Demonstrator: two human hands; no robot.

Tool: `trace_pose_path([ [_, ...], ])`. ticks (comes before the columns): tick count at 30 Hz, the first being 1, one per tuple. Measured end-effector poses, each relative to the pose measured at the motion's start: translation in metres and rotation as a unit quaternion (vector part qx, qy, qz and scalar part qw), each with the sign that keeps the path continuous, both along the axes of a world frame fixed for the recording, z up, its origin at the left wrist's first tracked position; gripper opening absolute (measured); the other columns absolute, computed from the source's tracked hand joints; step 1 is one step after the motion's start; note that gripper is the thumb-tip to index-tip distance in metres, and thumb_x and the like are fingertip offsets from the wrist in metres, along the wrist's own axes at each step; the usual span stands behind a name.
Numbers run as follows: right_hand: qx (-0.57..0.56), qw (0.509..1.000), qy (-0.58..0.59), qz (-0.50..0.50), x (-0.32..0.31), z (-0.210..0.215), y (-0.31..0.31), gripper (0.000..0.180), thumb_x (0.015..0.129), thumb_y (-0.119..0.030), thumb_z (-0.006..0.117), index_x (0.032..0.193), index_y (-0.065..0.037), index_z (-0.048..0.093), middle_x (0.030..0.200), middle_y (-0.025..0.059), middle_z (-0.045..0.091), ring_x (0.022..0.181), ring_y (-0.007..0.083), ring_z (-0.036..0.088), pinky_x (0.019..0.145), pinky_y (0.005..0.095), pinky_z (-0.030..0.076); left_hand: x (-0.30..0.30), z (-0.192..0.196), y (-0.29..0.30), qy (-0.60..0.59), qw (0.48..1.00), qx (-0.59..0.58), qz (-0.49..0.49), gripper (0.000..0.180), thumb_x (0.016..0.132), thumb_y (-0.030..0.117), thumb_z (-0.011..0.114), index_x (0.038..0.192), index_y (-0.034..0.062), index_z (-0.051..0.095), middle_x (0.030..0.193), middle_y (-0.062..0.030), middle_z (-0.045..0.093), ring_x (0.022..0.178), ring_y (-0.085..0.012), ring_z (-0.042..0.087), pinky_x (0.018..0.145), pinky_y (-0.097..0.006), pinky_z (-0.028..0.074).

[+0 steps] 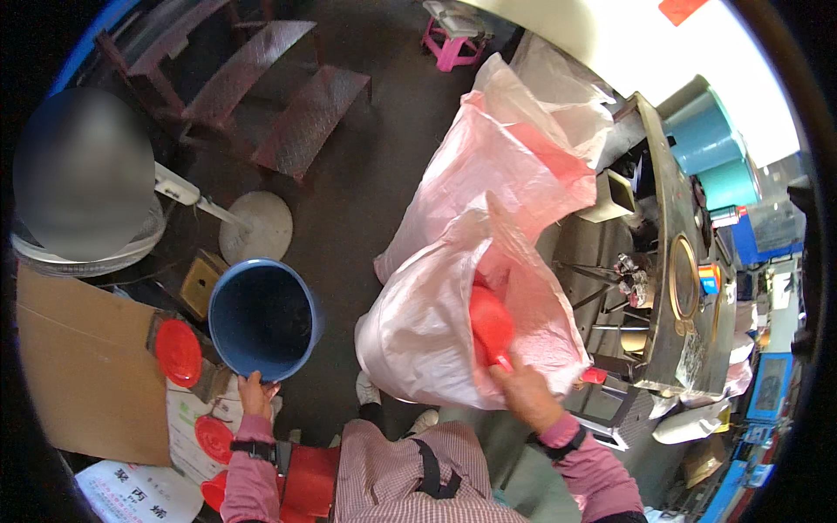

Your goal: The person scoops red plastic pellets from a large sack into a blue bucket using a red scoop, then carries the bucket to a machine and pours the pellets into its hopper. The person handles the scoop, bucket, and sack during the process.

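My left hand (pixel 255 397) grips the near rim of a blue bucket (pixel 316 318), which stands upright on the floor at the left; its inside is dark. At the right, my right hand (pixel 528 397) is closed around the handle of a red scoop (pixel 491 321). The scoop's bowl lies within the open mouth of a pale pink woven sack (pixel 418 331). Red material shows inside that sack, but its depth is hidden. A second pink sack (pixel 462 170) leans right behind the first one, its mouth open too.
A standing fan's base (pixel 255 228) is just beyond the bucket. Metal steps (pixel 309 118) and a pink stool (pixel 453 54) stand farther off. Cardboard (pixel 91 366) and red round lids (pixel 178 352) lie left. A workbench (pixel 663 261) with turquoise buckets (pixel 702 135) runs along the right.
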State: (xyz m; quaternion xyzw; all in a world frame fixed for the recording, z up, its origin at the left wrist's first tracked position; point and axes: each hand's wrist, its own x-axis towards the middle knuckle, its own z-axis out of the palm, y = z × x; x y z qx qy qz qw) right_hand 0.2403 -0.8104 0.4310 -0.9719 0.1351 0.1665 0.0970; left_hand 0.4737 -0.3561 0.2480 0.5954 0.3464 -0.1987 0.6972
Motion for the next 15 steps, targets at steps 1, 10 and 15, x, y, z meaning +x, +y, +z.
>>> trace_pose_path([
  [1,0.040,0.998,-0.038,0.029,-0.001,-0.008,0.012,0.018,0.082,-0.015,0.056,0.100,-0.011,0.059,0.088,0.0203,0.056,0.064,0.0362,0.062,0.059,0.0464,0.054,-0.005,0.028,-0.004,-0.020,1.000,0.016,-0.014,0.035,0.089,0.009,0.049,0.124,0.0125,0.043,0.099,-0.0110,0.061,0.068,-0.0237,0.065,0.052,-0.036,0.056],
  [10,0.036,0.988,-0.084,0.128,-0.020,-0.070,0.103,0.018,0.083,-0.021,0.055,0.096,-0.010,0.061,0.087,0.0232,0.061,0.063,0.0314,0.066,0.052,0.0406,0.052,-0.063,0.224,-0.031,-0.213,0.968,0.034,-0.127,0.049,0.085,0.003,0.049,0.133,0.0070,0.042,0.108,-0.0081,0.060,0.073,-0.0184,0.066,0.055,-0.029,0.059],
  [15,0.155,0.982,-0.103,0.042,-0.041,-0.075,0.083,0.043,0.086,-0.026,0.057,0.127,-0.012,0.053,0.091,0.0251,0.061,0.078,0.0431,0.064,0.068,0.0523,0.053,-0.091,0.248,-0.043,-0.273,0.943,0.074,-0.173,0.049,0.086,-0.001,0.049,0.134,0.0058,0.045,0.106,-0.0031,0.062,0.078,-0.0094,0.061,0.059,-0.021,0.053],
])
